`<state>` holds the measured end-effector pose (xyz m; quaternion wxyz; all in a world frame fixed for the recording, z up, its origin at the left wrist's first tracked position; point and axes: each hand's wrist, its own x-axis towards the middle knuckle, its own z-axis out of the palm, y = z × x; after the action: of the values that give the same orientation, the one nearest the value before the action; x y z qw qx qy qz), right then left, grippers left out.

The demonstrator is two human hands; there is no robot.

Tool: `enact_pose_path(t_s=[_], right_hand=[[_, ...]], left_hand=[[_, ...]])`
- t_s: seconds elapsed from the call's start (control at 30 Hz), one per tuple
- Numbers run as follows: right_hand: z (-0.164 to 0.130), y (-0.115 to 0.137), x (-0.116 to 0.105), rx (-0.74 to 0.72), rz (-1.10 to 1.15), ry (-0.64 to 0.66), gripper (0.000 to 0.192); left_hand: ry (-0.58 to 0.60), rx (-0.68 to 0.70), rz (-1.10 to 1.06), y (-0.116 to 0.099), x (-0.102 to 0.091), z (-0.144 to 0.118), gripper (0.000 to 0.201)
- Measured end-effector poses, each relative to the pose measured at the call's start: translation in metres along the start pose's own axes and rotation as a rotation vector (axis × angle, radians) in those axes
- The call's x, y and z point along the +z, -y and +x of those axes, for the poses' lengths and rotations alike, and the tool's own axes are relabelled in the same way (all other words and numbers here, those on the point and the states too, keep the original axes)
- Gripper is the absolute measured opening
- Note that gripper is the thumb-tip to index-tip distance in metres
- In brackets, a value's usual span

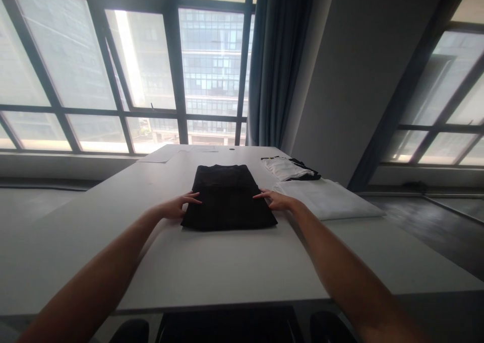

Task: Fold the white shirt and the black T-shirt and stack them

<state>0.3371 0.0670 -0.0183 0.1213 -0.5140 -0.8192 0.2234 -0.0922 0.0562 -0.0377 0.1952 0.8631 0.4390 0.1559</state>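
Note:
A folded black garment, which looks like a T-shirt [227, 202], lies flat on the white table in front of me. Its neckline edge faces the window and its wider end points toward me. My left hand [176, 206] rests at the garment's left edge, fingers stretched out and apart, with the fingertips on the cloth. On the opposite edge, my right hand [275, 200] touches the fabric with extended fingers. Neither hand visibly closes around the cloth, though the undersides of both are hidden.
Right of the garment, a white folded cloth [289, 168] lies over black fabric, beside a flat white sheet or bag [333, 199]. Papers [157, 156] lie at the table's far left. The white table [227, 267] ends close to me. Windows and a blue curtain [278, 61] stand behind.

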Motion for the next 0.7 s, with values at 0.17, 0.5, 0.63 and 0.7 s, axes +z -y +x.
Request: enact_pose_path(t_s=[0.17, 0.5, 0.63, 0.7], right_hand=[[0.001, 0.005, -0.003, -0.123, 0.115, -0.136, 0.028], [-0.006, 0.013, -0.034, -0.346, 0.488, -0.395, 0.034], [0.014, 0.02, -0.035, -0.242, 0.569, -0.652, 0.047], [0.031, 0.018, -0.022, -0.067, 0.53, -0.679, 0.048]], left_hand=[[-0.148, 0.031, 0.072, -0.009, 0.004, 0.007, 0.038], [-0.371, 0.007, -0.363, -0.044, -0.031, -0.002, 0.042], [-0.572, -0.085, -0.675, -0.052, -0.033, 0.01, 0.06], [-0.615, -0.224, -0.713, -0.046, -0.024, 0.018, 0.068]])
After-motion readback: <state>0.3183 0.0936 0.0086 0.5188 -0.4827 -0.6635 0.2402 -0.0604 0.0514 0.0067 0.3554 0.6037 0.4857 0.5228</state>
